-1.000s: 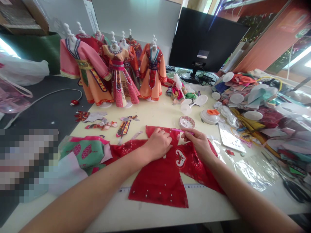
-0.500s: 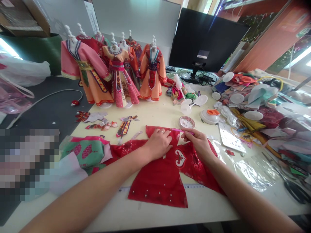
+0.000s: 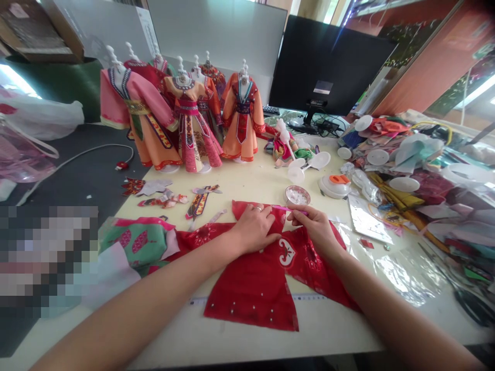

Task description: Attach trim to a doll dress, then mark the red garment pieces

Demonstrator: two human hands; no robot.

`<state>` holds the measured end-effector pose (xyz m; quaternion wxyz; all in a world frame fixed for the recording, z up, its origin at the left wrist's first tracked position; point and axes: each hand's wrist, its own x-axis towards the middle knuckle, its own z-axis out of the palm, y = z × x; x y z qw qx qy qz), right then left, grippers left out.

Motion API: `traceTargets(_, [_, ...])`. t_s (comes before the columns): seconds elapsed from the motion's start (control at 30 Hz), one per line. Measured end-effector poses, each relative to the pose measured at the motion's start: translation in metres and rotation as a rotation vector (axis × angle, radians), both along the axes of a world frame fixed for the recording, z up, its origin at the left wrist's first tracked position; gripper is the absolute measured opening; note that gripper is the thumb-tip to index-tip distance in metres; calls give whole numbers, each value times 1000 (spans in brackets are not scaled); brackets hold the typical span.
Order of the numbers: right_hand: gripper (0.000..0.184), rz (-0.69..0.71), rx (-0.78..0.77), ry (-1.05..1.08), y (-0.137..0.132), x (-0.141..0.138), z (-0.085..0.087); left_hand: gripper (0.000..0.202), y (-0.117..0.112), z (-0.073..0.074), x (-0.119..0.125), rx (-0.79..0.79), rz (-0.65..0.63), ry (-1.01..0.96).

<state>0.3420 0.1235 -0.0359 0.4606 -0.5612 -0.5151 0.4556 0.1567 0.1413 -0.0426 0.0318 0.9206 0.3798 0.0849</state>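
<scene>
A small red garment with pale beads near its hem lies flat on the cream table. My left hand rests on its upper part, fingers stretched out and thumb spread to the right. In my right hand, a slim pink pen-like stick is pinched between thumb and fingers. Its tip points left, at the garment's top edge close to my left fingertips. A white heart-shaped patch shows on the red cloth below my hands. Just beyond my right hand stands a small patterned dish of whitish bits.
Dressed doll-size stands line the back, beside a black monitor. Cloth scraps pile up at right, above black-handled scissors. Green printed fabric lies left; a measuring tape runs under the garment.
My left thumb has spread out to the right across the red cloth. My right hand and the pink stick are nearly unmoved. The view has shifted very slightly.
</scene>
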Motion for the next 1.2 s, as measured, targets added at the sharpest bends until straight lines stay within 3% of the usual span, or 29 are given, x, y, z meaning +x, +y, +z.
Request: traceTargets(1.2, [28,-22,11,37,4,1,-1,53,5,0,4,37,-31,10])
